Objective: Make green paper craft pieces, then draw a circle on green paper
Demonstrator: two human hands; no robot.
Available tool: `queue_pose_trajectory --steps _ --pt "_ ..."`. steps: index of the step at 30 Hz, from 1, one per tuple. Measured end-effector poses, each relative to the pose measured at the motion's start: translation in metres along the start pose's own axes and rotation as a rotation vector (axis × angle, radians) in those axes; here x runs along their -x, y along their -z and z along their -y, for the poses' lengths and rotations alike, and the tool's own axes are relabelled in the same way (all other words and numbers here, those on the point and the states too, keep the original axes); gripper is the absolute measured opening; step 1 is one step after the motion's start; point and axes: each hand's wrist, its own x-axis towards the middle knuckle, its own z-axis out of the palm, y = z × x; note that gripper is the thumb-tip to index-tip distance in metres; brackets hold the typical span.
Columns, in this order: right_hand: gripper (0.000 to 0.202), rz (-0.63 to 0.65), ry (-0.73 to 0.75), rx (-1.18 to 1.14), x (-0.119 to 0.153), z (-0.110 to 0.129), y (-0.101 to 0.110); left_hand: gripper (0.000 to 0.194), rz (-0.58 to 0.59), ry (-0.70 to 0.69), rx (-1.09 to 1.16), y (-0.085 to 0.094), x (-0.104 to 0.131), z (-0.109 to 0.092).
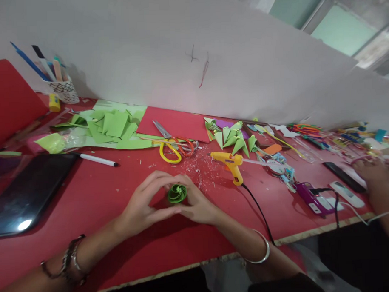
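Note:
Between both hands, above the red table (pixel 122 259), is a round green paper piece (pixel 177 193) with a swirl of folds at its centre. My left hand (pixel 148 201) curves around its left side, thumb below and fingers above. My right hand (pixel 196 201) closes around the right side, its fingertips meeting those of my left hand. Just beyond the hands lie scissors (pixel 170 151) with yellow and orange handles. A yellow glue gun (pixel 228 162) rests to the right of my right hand, its black cord running toward the table edge.
Green paper pieces (pixel 117 123) and a red sheet (pixel 177 124) lie at the back, with folded green cones (pixel 229 136) beside them. A black tablet-like object (pixel 33 190) and a marker (pixel 99 160) are on the left. A purple power strip (pixel 313 199) and another person's hand (pixel 370 169) are right.

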Motion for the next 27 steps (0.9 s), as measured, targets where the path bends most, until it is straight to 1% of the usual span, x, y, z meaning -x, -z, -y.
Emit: queue_pose_trajectory --steps 3,5,6,8,10,11,13,15,17,19,21,23,25,27 --pt "0.018 0.11 -0.042 -0.118 0.002 0.0 -0.003 0.052 0.036 0.05 0.023 0.0 -0.001 -0.002" --pt "0.018 0.146 -0.033 -0.141 0.001 -0.002 -0.006 0.052 0.101 0.087 0.044 -0.002 -0.002 -0.002" --pt "0.016 0.137 -0.014 -0.137 0.001 -0.003 -0.006 0.048 0.137 0.1 0.056 -0.003 -0.002 -0.002" --pt "0.01 0.096 0.007 -0.098 -0.001 -0.004 -0.008 0.033 0.183 0.127 0.079 -0.006 -0.003 -0.002" --pt "0.006 0.04 -0.002 -0.026 -0.002 -0.005 -0.008 0.019 0.17 0.159 0.097 -0.008 -0.004 -0.001" --pt "0.009 0.012 -0.009 0.005 -0.003 -0.005 -0.007 0.016 0.148 0.17 0.101 -0.009 -0.004 -0.001" --pt "0.016 -0.027 -0.017 0.041 -0.003 -0.005 -0.005 0.014 0.095 0.169 0.094 -0.008 -0.003 -0.001" --pt "0.023 -0.07 -0.026 0.022 -0.002 -0.003 -0.002 0.015 0.05 0.147 0.058 -0.006 -0.002 -0.001" --pt "0.031 -0.125 -0.037 -0.046 0.0 0.0 0.001 0.016 0.018 0.147 0.004 -0.004 -0.002 0.0" --pt "0.04 -0.179 -0.023 -0.136 0.002 0.002 0.003 0.015 0.009 0.183 -0.026 -0.003 -0.001 0.002" --pt "0.046 -0.185 0.022 -0.183 0.004 0.003 0.003 0.015 0.025 0.236 -0.004 -0.004 -0.001 0.004" --pt "0.048 -0.167 0.071 -0.152 0.005 0.004 0.003 0.013 0.071 0.279 0.056 -0.006 0.0 0.006" --pt "0.041 -0.15 0.107 -0.059 0.005 0.004 0.003 0.014 0.115 0.318 0.1 -0.009 0.001 0.008" --pt "0.033 -0.148 0.129 0.022 0.004 0.005 0.003 0.02 0.136 0.356 0.118 -0.011 0.003 0.01"
